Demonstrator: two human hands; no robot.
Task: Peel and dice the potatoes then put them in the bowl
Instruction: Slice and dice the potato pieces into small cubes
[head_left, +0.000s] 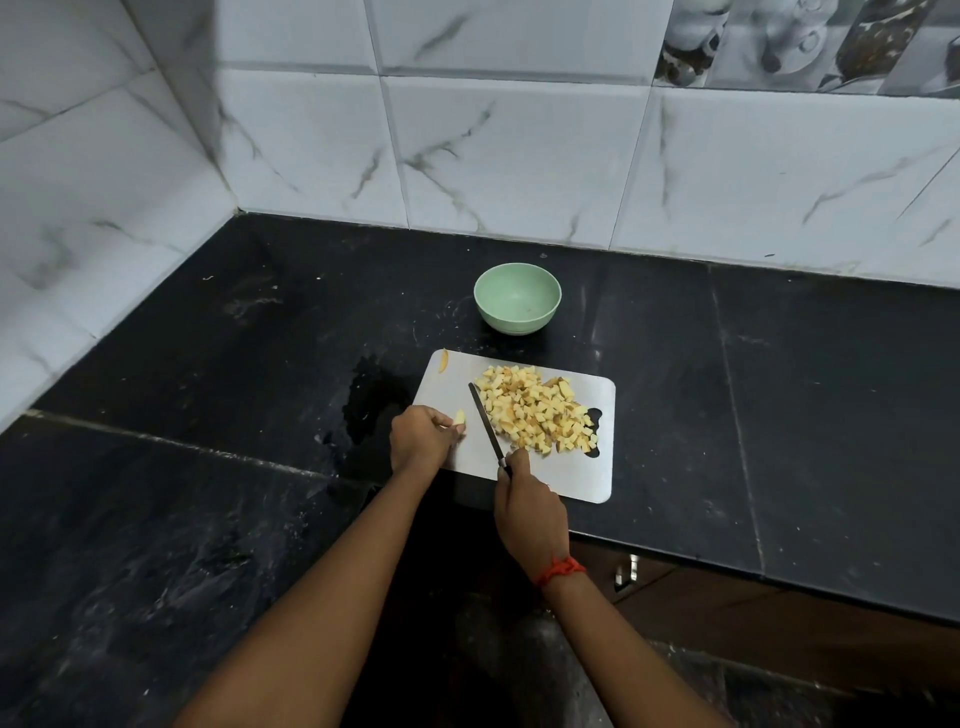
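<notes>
While our left hand (423, 439) pinches the potato wedge (460, 417) at the cutting board (592, 480) edge, our right hand (524, 512) grips the knife (487, 422); we should cut cubes matching the diced pile (537, 410) alongside.

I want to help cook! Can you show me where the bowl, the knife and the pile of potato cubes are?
bowl (517, 321): head view, front of its outer wall.
knife (485, 421): head view, middle of the blade.
potato cubes (535, 410): head view, middle of the pile.
</notes>
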